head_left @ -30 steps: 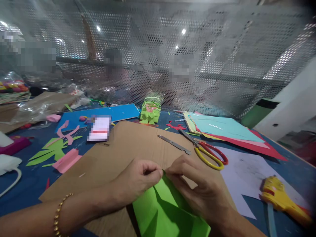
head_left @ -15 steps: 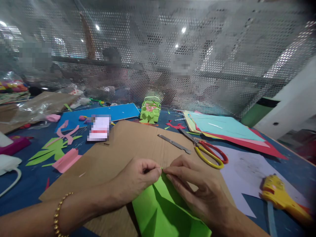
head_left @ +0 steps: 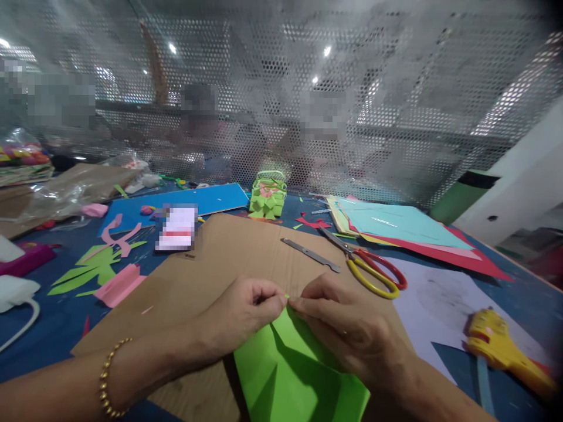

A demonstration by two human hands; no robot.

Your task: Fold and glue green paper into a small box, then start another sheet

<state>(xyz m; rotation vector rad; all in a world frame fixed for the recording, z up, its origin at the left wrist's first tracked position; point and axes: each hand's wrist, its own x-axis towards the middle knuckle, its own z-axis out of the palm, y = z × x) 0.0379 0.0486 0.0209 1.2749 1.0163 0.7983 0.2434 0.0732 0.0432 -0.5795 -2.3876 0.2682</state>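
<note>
Green paper [head_left: 303,381], edges clear of scissors [head_left: 350,251]

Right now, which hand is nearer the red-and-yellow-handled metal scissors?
Right: the right hand is just in front of the scissors; the left hand is farther away, leftward.

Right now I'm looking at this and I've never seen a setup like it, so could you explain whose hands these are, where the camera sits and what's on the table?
There's no machine here: these are a person's own bare hands. The camera is worn on their head, looking forward and down. The left hand, with a gold-coloured beaded bracelet at the wrist, and the right hand together pinch the far end of a bright green paper. Under it, a cardboard sheet lies on the blue table. On the cardboard is a flat metal blade, beside scissors with red and yellow handles. Off to the right lies a yellow glue gun; farther back stands a small green paper basket.
</note>
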